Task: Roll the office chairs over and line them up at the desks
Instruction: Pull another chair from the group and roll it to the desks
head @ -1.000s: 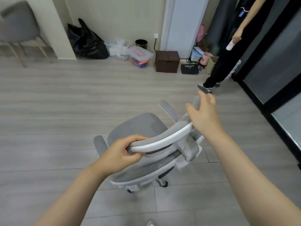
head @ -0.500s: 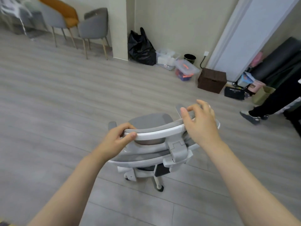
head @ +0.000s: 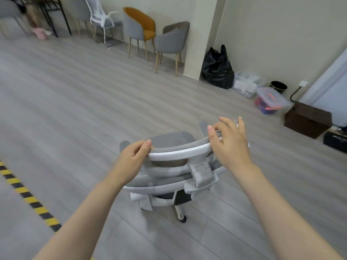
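Grey plank floor (head: 78, 102) with a yellow-and-black hazard stripe (head: 28, 198) at lower left. Office chair (head: 169, 177), grey mesh on a white frame, stands mid-floor directly ahead of the person, seen from behind and above; one caster (head: 182, 218) visible. Left hand (head: 131, 162) grips the left end of the white headrest bar (head: 180, 152), fingers curled round it. Right hand (head: 231, 145) lies over the bar's right end, fingers bent across the top, thumb at the near edge. Along the far wall: grey and orange side chairs (head: 150, 34), black rubbish bag (head: 217, 70), clear storage boxes (head: 270, 100), brown box (head: 308, 119).
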Tool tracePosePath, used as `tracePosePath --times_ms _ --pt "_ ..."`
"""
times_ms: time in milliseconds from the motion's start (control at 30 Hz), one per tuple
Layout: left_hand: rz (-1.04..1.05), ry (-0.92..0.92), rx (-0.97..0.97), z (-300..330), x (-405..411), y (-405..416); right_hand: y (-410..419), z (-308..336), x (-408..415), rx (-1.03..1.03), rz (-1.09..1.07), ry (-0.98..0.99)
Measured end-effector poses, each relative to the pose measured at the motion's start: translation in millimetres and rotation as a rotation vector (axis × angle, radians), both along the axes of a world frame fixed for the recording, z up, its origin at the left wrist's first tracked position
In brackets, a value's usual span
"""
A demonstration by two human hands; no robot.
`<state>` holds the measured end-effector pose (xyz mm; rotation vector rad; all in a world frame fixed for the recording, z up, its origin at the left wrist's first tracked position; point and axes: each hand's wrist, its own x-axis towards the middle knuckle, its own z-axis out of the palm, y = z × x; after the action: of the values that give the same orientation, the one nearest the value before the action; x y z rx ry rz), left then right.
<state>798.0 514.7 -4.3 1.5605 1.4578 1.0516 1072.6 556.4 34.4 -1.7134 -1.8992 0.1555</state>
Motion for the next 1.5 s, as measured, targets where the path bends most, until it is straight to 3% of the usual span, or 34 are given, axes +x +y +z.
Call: tracePosePath --times_ms 433,533,700,1200,1500 --pt "0.582 0.010 0.070 20.2 -185.9 26.8 137.8 -8.6 -220.2 0.200 0.583 -0.166" --pt "0.762 0.108 0.086 23.0 -232.2 18.1 152.9 -9.8 -290.4 0.262 0.684 -0.154" --pt "0.988 0.394 0.202 24.6 -292.5 5.1 165.6 -2.1 -397.9 0.302 0.909 -0.066" --pt "1.436 0.356 0.168 16.2 -528.5 -34.7 158.8 -4.0 -712.5 0.408 1.258 0.074" --pt "1.633 0.443 0.258 9.2 -645.5 -66.0 135.0 -20.3 -886.3 0.438 1.381 0.347"
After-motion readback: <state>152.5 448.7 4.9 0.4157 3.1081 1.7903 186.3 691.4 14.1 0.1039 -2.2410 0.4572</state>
